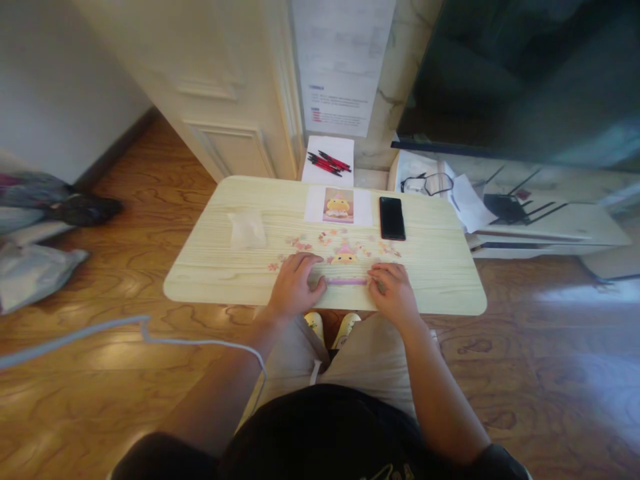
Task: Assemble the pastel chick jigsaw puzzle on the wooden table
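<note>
On the pale wood-grain table (200,267) lies a thin purple strip of jigsaw puzzle (347,281). My left hand (296,283) rests at its left end, thumb tip against the strip and forefinger held apart from the thumb. At the strip's right end is my right hand (393,288), fingers curled and tips together; whatever they hold is too small to make out. Just beyond the strip sits a joined puzzle part (345,253) showing a yellow face under a pink hat. Loose puzzle pieces (299,243) are scattered around it. A picture sheet (339,205) with a similar yellow figure lies behind.
A black phone (392,218) lies right of the picture. Whitish translucent packaging (248,230) is at the table's left. Beyond the far edge are red and black pens (329,163) on white paper, glasses (429,184) and a black router (505,209). A pale cable (200,342) crosses my left arm.
</note>
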A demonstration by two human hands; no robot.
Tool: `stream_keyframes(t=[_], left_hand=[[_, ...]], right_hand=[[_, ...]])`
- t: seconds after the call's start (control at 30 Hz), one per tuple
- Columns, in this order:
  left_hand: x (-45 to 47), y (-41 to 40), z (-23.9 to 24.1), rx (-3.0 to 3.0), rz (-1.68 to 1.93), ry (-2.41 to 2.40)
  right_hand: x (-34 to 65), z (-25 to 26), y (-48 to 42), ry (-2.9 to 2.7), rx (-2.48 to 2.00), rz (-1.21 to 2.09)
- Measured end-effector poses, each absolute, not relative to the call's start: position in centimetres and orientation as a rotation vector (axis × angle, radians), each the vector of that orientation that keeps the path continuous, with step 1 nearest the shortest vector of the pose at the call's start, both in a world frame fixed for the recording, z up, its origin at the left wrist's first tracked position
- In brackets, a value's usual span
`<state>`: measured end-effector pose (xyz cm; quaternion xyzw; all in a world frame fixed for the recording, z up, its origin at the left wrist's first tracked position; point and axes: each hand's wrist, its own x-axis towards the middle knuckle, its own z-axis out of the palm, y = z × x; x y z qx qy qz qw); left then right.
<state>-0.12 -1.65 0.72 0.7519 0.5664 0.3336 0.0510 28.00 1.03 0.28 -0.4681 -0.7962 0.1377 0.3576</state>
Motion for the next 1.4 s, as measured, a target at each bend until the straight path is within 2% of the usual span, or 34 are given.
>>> stream_keyframes(t=[0.23,0.6,0.77,0.97,1.17,1.4], left_hand=[[0.5,-2.1,0.9,2.278,0.876,1.765],[0.6,-2.1,0.3,2.457,0.761,1.67],[0.2,-2.2,0.8,2.363,0.938,1.601],[-3.3,-2.0,2.1,1.775,1.325,1.63],[-6.0,-2.1,2.2,1.518,1.308,1.65],[-4.3,-3.7,1.9,1.432,1.351,1.487]], right_hand=[[27.6,-0.7,1.2,-2.051,-1.351,0.246],[27.2,-0.8,1.2,-2.052,-1.377,0.247],[27.5,-0.5,1.3,-2.031,-1.343,0.286],[27.9,0.1,2.1,-2.024,-1.284,0.348],[25.6,1.0,2.7,-2.133,-1.103,0.544],[20.4,2.2,1.9,-2.198,-0.939,0.643]])
